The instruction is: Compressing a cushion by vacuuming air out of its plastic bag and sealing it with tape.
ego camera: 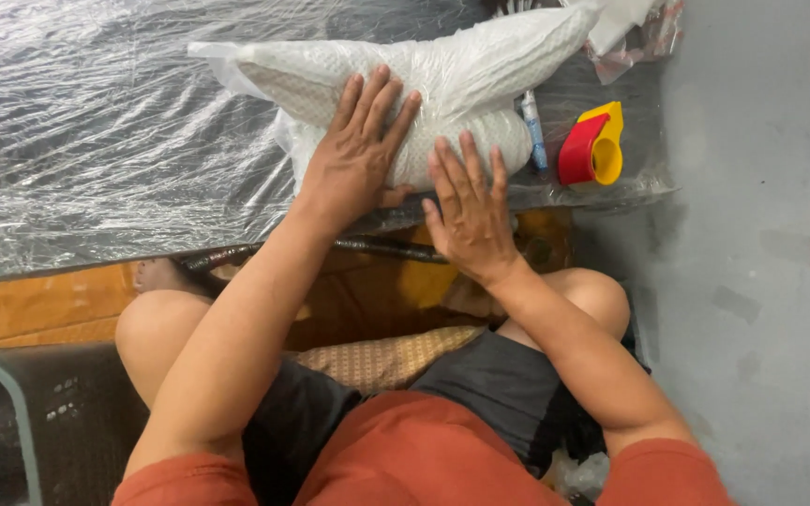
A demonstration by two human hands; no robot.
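Both hands, left (353,159) and right (469,211), press flat on white wrapped bundle (480,70)

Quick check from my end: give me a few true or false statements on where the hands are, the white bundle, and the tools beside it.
1. Both hands lie flat on the white wrapped bundle. True: left hand and right hand press on it with fingers spread.
2. The tape dispenser is blue. False: it is red and yellow.
3. The tape dispenser sits to the right of the bundle. True.
4. The right hand holds the marker. False: the marker lies beside the bundle, untouched.
5. The bundle rests on bare wood. False: it lies on a clear plastic sheet.
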